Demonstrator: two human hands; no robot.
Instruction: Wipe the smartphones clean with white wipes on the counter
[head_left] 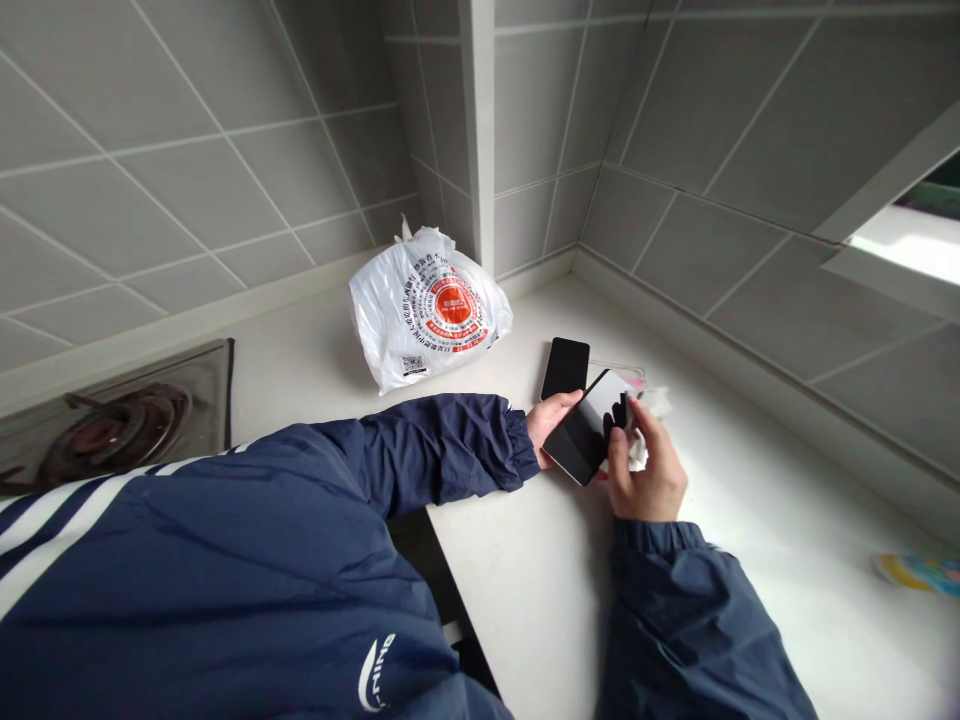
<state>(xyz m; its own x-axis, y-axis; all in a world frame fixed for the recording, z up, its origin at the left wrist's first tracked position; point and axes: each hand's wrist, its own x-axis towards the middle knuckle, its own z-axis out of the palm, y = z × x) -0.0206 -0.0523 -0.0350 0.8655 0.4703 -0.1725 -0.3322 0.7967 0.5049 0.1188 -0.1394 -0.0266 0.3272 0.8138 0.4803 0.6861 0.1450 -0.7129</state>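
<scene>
A black-screened smartphone (576,440) is held tilted above the white countertop, and its glossy face mirrors my fingers. My left hand (551,420) grips it along its left edge, with part of the fingers hidden underneath. At the phone's right side, my right hand (651,470) is closed around a crumpled white tissue (637,452), pinching it against the screen's edge. Just behind lies a second dark phone (566,365), flat on the counter and touched by neither hand. A thin pale cord (621,366) with a pinkish end shows beside it.
A white plastic bag (427,310) with a red round print stands against the tiled corner. To the left is a gas stove (120,430) with one burner in view. A blurred yellow and blue packet (921,573) lies at the right edge. Grey tiled walls (705,230) enclose the counter (510,590).
</scene>
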